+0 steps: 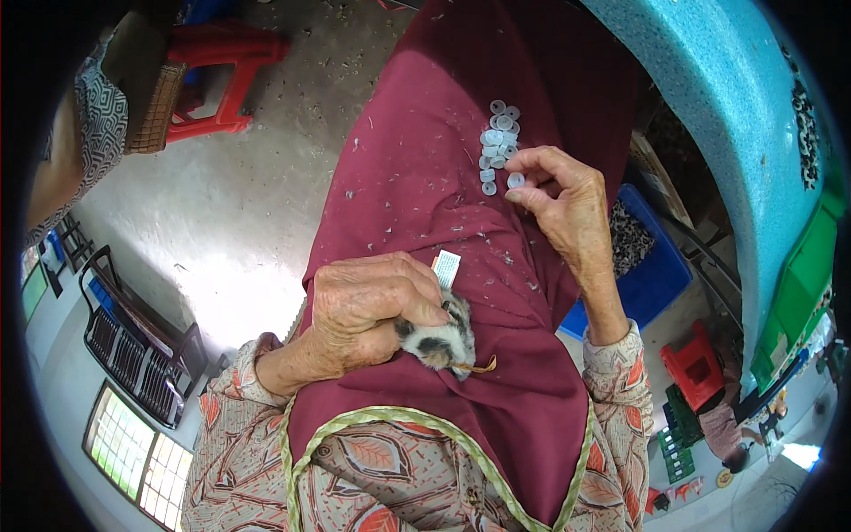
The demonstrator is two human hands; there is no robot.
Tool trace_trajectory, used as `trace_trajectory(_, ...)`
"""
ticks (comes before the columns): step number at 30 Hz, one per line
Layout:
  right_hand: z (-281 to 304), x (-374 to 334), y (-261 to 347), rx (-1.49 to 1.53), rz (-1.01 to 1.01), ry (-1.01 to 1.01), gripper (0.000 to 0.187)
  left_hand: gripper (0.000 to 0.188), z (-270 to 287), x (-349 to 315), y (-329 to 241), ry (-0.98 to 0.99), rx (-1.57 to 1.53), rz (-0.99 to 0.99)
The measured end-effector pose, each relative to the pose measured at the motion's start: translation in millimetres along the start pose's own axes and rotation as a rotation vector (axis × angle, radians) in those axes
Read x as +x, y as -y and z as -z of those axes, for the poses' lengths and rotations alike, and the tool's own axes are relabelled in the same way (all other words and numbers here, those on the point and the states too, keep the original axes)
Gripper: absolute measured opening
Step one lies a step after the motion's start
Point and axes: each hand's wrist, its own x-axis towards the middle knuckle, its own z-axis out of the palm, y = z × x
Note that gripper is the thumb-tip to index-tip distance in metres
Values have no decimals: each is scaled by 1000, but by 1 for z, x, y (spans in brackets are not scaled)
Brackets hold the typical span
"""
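Note:
My left hand (368, 306) is closed around a small furry plush piece (441, 344) in white, black and brown, low on my lap. A white tag (447, 269) sticks up beside the fingers, and a thin tan strip (479, 365) trails from the plush. Farther out, my right hand (567, 199) pinches a small translucent plastic ring (516, 180) between thumb and forefinger. Right by those fingertips, several similar rings (499, 135) lie in a loose cluster on my maroon apron (399, 168). Bits of fluff dot the cloth.
A blue bin (651, 288) with black and white pieces stands to my right, below a speckled blue table edge (700, 62). Red stools (235, 75) are at the far left and right. A person's patterned clothing (99, 115) shows at left, near metal chairs (133, 346).

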Motion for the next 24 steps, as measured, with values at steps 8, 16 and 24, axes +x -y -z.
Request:
trace_trajectory(8,-3,-1,1,12,144,-92,19,20,1,3,-3,19,28,32)
trace_trajectory(16,-3,-6,27,23,295,-172,14,14,3,0,-1,26,47,-31)
trace_trajectory(24,-28,-57,60,786,-230,265,13,17,9,2,-1,54,157,-132)
